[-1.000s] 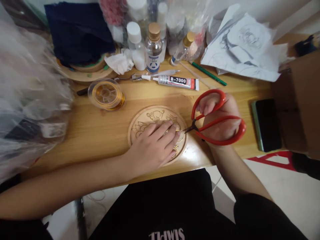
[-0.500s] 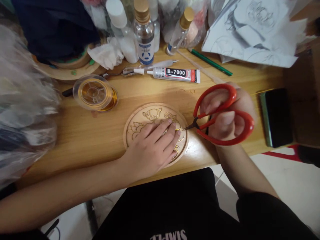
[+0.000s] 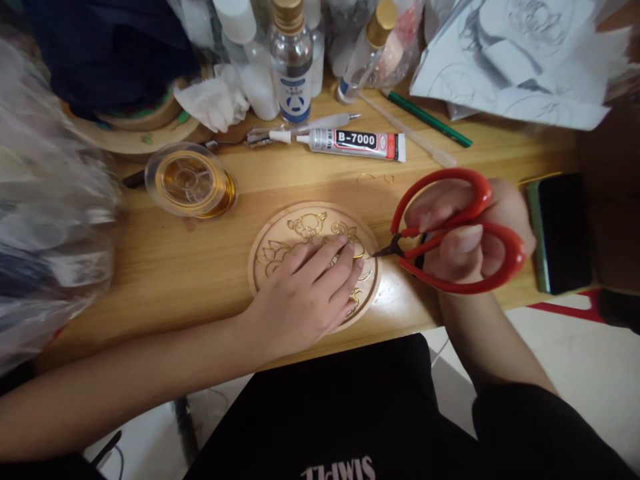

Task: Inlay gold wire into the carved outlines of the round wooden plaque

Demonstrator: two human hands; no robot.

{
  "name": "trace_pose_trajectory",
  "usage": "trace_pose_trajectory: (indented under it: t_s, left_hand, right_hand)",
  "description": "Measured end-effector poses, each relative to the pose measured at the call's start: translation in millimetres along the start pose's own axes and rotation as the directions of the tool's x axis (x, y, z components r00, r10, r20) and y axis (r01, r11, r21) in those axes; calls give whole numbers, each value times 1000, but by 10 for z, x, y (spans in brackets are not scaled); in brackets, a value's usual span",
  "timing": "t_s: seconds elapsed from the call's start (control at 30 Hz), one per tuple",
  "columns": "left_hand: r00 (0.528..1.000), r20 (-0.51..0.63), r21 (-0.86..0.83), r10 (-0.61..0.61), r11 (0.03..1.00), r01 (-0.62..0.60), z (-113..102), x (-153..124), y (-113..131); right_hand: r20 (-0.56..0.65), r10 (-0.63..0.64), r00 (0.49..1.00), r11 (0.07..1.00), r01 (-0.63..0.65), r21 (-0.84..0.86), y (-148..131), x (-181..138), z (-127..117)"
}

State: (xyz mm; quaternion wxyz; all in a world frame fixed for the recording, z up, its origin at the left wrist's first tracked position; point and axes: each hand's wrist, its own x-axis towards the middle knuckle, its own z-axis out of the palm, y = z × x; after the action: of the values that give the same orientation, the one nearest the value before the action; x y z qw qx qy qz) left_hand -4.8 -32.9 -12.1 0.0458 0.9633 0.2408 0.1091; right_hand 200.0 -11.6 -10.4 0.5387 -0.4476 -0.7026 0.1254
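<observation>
A round wooden plate [image 3: 273, 223] with gold wire shapes [image 3: 307, 225] on its face lies near the table's front edge. Across it rests my left hand [image 3: 307, 293], fingers stretched out flat over the pattern and hiding its middle. My right hand [image 3: 463, 247] grips a pair of red-handled scissors [image 3: 515, 257], fingers and thumb through the loops. Their dark blades point left, with the tips at the plate's right rim, close to my left fingertips. Whether the tips touch the plate or a wire, I cannot tell.
A spool of gold wire [image 3: 187, 180] stands at left. Behind the plate lie wire scraps [image 3: 367, 177], a B-7000 glue tube [image 3: 355, 143] and a green pencil [image 3: 430, 119]. Bottles [image 3: 295, 73] and printed papers [image 3: 510, 73] fill the back. A phone [image 3: 560, 233] lies at right, plastic bags [image 3: 55, 200] at far left.
My right hand and the scissors have shifted slightly right, and the scissor loops sit a little farther apart from the plate. My left hand stays flat on the plate. The view has moved slightly.
</observation>
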Motion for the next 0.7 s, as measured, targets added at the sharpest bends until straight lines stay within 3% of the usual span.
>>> trace_pose_trajectory:
  t_s: [0.07,0.2,0.27,0.7]
  left_hand:
    - [1000,-1,12,2,1000,-2,4,-1,-1]
    - [1000,-8,16,5,1000,-5,4,-1,0]
    - [1000,-6,17,3,1000,-3,1,0,1]
    - [1000,-15,12,7,1000,-7,-4,4,-4]
  right_hand:
    - [5,2,1000,1000,-2,22,-27,6,-7]
    - [74,182,981,979,-174,-104,-137,11,-45]
    - [74,214,974,968,-201,-152,-172,2,-58]
    - [34,33,999,989,-27,-146,-49,-27,-50]
